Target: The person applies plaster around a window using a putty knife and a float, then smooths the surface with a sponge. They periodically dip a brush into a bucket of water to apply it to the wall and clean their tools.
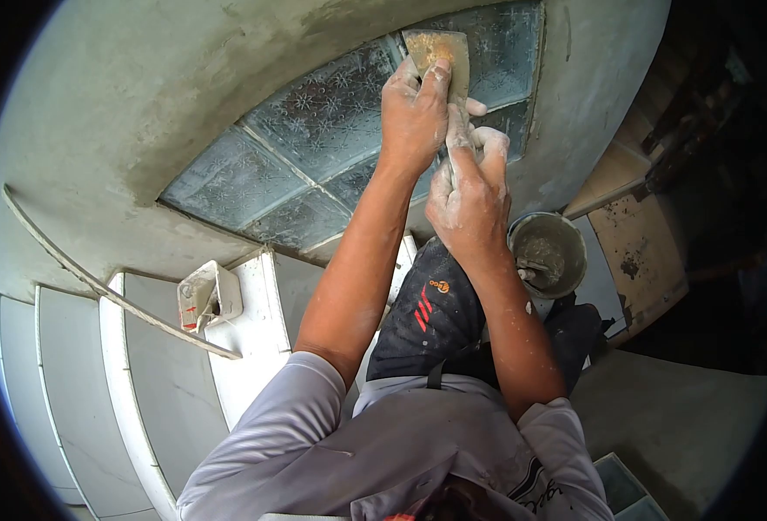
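Observation:
In the head view, a putty knife (440,45) with a wide, stained blade points up in front of the glass block window (323,104). My left hand (414,117) grips the blade, its thumb pressed on the face. Lower down, my right hand (470,195) is closed around the whitish handle, with the index finger stretched along it. Pale dried material coats the fingers of both hands. The window's patterned panes sit in a curved opening of the grey plastered wall (184,104), and pale joints run between them.
A bucket (566,239) of grey mix, with a tool inside, stands beside my leg. White-edged steps (171,347) descend on the left, with a cut plastic container (227,291) and a long curved strip (97,282). Stained boards (635,252) lie at the right.

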A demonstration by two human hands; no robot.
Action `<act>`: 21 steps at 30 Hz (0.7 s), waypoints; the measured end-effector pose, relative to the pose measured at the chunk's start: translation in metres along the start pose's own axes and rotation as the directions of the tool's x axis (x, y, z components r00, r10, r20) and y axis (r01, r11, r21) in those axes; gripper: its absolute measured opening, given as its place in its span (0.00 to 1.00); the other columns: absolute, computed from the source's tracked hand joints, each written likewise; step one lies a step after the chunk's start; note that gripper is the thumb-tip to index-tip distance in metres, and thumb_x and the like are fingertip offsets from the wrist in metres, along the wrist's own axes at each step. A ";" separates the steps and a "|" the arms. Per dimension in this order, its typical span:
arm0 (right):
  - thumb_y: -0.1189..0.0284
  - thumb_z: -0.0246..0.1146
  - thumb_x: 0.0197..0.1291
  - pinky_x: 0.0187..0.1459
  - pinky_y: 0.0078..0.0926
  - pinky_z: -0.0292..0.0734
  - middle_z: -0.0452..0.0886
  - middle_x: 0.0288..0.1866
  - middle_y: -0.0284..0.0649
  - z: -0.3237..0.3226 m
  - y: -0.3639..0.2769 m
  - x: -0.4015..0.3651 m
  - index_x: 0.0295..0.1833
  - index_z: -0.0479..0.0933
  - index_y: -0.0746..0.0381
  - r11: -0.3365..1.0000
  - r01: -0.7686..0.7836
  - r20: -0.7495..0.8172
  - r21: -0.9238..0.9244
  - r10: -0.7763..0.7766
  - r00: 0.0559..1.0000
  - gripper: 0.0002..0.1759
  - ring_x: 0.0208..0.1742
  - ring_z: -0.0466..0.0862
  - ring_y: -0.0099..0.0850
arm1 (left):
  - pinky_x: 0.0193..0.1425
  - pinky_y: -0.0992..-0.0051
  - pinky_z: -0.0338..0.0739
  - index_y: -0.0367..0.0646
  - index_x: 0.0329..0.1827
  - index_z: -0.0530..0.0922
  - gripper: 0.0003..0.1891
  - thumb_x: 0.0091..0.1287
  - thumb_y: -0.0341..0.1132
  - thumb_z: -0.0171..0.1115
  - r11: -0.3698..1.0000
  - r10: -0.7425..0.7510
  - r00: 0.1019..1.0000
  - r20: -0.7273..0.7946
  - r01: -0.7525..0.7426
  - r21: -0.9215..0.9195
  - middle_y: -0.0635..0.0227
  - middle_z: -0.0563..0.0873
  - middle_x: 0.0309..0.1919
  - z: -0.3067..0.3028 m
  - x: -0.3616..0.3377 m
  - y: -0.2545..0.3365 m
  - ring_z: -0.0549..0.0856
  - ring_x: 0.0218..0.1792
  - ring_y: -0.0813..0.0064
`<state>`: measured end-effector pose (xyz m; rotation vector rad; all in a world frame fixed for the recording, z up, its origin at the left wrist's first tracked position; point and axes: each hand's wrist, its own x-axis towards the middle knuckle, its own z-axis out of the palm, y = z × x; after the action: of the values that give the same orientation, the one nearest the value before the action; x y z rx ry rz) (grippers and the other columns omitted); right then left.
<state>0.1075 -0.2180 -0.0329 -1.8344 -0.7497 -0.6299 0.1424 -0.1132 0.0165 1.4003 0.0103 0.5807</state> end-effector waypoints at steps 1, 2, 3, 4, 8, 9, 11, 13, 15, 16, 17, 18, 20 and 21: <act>0.82 0.63 0.55 0.49 0.46 0.81 0.70 0.56 0.53 0.000 0.004 -0.005 0.75 0.68 0.62 1.000 -0.010 0.018 -0.003 0.010 1.000 0.38 0.50 0.82 0.53 | 0.24 0.75 0.80 0.33 0.52 0.76 0.12 0.80 0.34 0.51 0.999 -0.013 1.000 0.004 0.013 -0.034 0.61 0.85 0.33 0.000 -0.002 -0.003 0.90 0.26 0.69; 0.82 0.63 0.55 0.49 0.46 0.81 0.70 0.56 0.53 0.001 0.010 -0.014 0.76 0.68 0.61 1.000 -0.018 0.031 -0.006 0.018 0.999 0.39 0.50 0.82 0.53 | 0.24 0.75 0.81 0.33 0.52 0.76 0.12 0.80 0.34 0.51 1.000 -0.026 1.000 -0.015 0.026 0.002 0.62 0.85 0.32 0.001 -0.007 -0.009 0.90 0.26 0.69; 0.82 0.63 0.55 0.48 0.46 0.81 0.70 0.56 0.53 0.003 0.014 -0.022 0.76 0.68 0.61 1.000 -0.022 0.046 -0.006 0.022 0.999 0.39 0.50 0.82 0.53 | 0.24 0.75 0.81 0.32 0.52 0.76 0.12 0.81 0.34 0.52 0.999 -0.035 0.999 -0.039 0.037 0.037 0.62 0.85 0.32 0.001 -0.014 -0.015 0.90 0.26 0.69; 0.82 0.63 0.55 0.48 0.46 0.81 0.70 0.56 0.53 0.004 0.016 -0.028 0.76 0.68 0.60 0.999 -0.033 0.063 0.003 0.032 0.997 0.39 0.50 0.82 0.53 | 0.24 0.75 0.80 0.32 0.51 0.76 0.11 0.80 0.34 0.52 0.997 -0.043 0.998 -0.054 0.046 0.064 0.64 0.84 0.30 0.000 -0.018 -0.021 0.89 0.25 0.69; 0.82 0.62 0.55 0.48 0.46 0.80 0.70 0.56 0.54 0.007 0.010 -0.018 0.76 0.68 0.61 0.999 -0.029 0.020 0.017 0.028 0.999 0.39 0.50 0.81 0.53 | 0.23 0.75 0.79 0.33 0.51 0.76 0.11 0.80 0.33 0.51 0.996 -0.010 1.000 -0.018 0.011 0.093 0.66 0.82 0.30 -0.002 -0.009 -0.013 0.89 0.26 0.69; 0.82 0.62 0.55 0.48 0.46 0.80 0.70 0.56 0.54 0.007 0.010 -0.021 0.76 0.68 0.61 0.999 -0.033 0.028 0.020 0.033 0.999 0.39 0.50 0.81 0.53 | 0.23 0.75 0.79 0.33 0.52 0.76 0.11 0.80 0.33 0.51 0.997 -0.027 0.999 -0.019 0.028 0.071 0.66 0.82 0.31 -0.003 -0.011 -0.015 0.90 0.26 0.69; 0.83 0.63 0.54 0.47 0.45 0.80 0.70 0.56 0.54 0.006 0.010 -0.020 0.75 0.69 0.61 0.999 -0.023 0.019 0.026 0.023 1.000 0.39 0.50 0.81 0.53 | 0.23 0.75 0.79 0.33 0.52 0.76 0.11 0.80 0.33 0.51 0.999 -0.033 0.999 -0.003 0.033 0.028 0.66 0.82 0.31 -0.004 -0.009 -0.016 0.90 0.26 0.69; 0.83 0.63 0.53 0.47 0.44 0.81 0.71 0.56 0.53 0.007 0.020 -0.021 0.73 0.72 0.60 1.000 -0.019 0.023 0.008 0.019 1.000 0.38 0.50 0.82 0.52 | 0.25 0.75 0.83 0.35 0.53 0.76 0.13 0.81 0.37 0.53 0.999 -0.010 1.000 -0.010 0.010 0.049 0.62 0.85 0.34 -0.003 -0.010 -0.021 0.90 0.29 0.68; 0.84 0.64 0.52 0.47 0.44 0.81 0.71 0.56 0.53 0.007 0.026 -0.021 0.72 0.73 0.60 1.000 -0.002 0.034 0.002 0.002 0.999 0.37 0.50 0.82 0.52 | 0.25 0.75 0.84 0.35 0.53 0.75 0.13 0.81 0.37 0.53 1.000 0.018 0.999 -0.028 -0.018 0.010 0.62 0.85 0.34 -0.003 -0.010 -0.027 0.90 0.29 0.68; 0.84 0.64 0.52 0.47 0.44 0.81 0.72 0.55 0.52 0.004 0.025 -0.010 0.72 0.73 0.58 0.997 0.073 0.006 -0.018 -0.073 0.997 0.37 0.50 0.82 0.52 | 0.25 0.74 0.84 0.35 0.52 0.75 0.12 0.81 0.38 0.53 0.998 0.052 0.998 -0.028 -0.053 -0.024 0.61 0.85 0.33 -0.001 -0.005 -0.020 0.90 0.29 0.68; 0.84 0.63 0.53 0.47 0.44 0.81 0.72 0.55 0.52 0.003 0.025 -0.016 0.72 0.73 0.58 0.999 0.047 0.035 -0.010 -0.047 0.998 0.37 0.50 0.82 0.52 | 0.26 0.74 0.85 0.35 0.51 0.75 0.12 0.81 0.38 0.54 0.996 0.087 0.996 -0.030 -0.088 -0.003 0.61 0.85 0.33 0.001 -0.004 -0.012 0.90 0.29 0.68; 0.84 0.63 0.53 0.47 0.44 0.81 0.72 0.55 0.52 0.001 0.025 -0.016 0.72 0.73 0.58 0.999 0.035 0.052 -0.005 -0.035 0.998 0.37 0.50 0.82 0.52 | 0.26 0.74 0.85 0.35 0.52 0.75 0.12 0.80 0.37 0.54 0.999 0.052 0.998 -0.032 -0.053 -0.015 0.61 0.85 0.33 0.000 -0.007 -0.014 0.90 0.30 0.68; 0.85 0.61 0.54 0.48 0.41 0.79 0.74 0.54 0.52 0.002 0.030 -0.019 0.71 0.75 0.61 0.999 0.039 0.021 0.013 -0.039 0.999 0.35 0.49 0.82 0.50 | 0.26 0.73 0.85 0.35 0.52 0.75 0.11 0.80 0.36 0.53 0.999 -0.025 0.999 -0.025 0.024 -0.023 0.61 0.85 0.35 -0.003 -0.011 -0.027 0.90 0.29 0.68; 0.85 0.61 0.54 0.48 0.41 0.79 0.74 0.54 0.52 0.004 0.037 -0.025 0.71 0.75 0.60 0.999 0.047 0.019 0.001 -0.047 0.999 0.35 0.49 0.82 0.50 | 0.27 0.73 0.84 0.34 0.52 0.74 0.10 0.81 0.34 0.52 0.997 -0.080 0.996 -0.032 0.079 -0.019 0.62 0.85 0.36 -0.005 -0.016 -0.041 0.90 0.29 0.67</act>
<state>0.1183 -0.2301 -0.0749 -1.8287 -0.8078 -0.6438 0.1429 -0.1172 -0.0274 1.3665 0.0859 0.5362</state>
